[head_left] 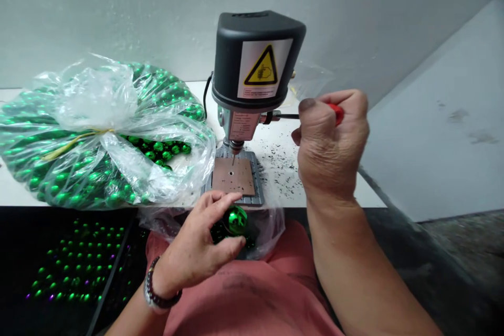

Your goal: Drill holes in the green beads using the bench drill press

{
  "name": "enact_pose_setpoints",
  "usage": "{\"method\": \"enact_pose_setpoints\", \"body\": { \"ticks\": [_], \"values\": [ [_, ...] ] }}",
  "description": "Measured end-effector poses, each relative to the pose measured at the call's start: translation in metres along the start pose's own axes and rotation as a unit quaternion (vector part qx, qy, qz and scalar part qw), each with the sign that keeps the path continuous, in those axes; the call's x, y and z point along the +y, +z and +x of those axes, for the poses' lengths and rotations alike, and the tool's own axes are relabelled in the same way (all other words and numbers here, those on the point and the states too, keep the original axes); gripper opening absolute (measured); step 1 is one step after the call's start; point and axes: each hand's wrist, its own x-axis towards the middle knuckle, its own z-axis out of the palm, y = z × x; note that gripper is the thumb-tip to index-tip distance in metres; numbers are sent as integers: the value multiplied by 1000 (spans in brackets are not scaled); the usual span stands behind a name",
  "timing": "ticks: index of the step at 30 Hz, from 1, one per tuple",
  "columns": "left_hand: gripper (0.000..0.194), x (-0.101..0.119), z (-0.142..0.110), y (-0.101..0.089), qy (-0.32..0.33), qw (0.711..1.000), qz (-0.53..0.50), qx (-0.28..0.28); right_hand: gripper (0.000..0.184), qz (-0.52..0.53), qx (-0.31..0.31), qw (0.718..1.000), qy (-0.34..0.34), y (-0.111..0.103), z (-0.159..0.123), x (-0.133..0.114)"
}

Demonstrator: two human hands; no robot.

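My left hand is just in front of the drill press base, over my lap. Its thumb and fingers curve round a shiny green ball. My right hand is closed in a fist on the feed lever of a small bench drill press, and a red knob shows between its fingers. The thin drill bit hangs above a brown plate with a small hole in it. No ball lies on this plate.
A large clear plastic bag full of green balls stands on the white table at the left. Dark shavings are scattered right of the press. Clear plastic lies over my lap. More green balls show below the table at the left.
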Motion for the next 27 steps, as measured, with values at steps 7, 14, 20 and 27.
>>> {"method": "enact_pose_setpoints", "body": {
  "ticks": [7,14,20,27],
  "values": [
    [30,-29,43,-44,-25,979,146,138,24,-4,24,1000,15,1,-2,3],
    [39,-118,127,-83,-220,870,438,47,28,-32,18,999,12,0,-4,1],
    [62,-150,130,-67,-257,843,472,35,29,-38,18,999,1,-1,-5,3],
    [47,-144,125,-63,-174,912,372,4,26,-22,21,1000,5,0,-5,4]
  ]
}}
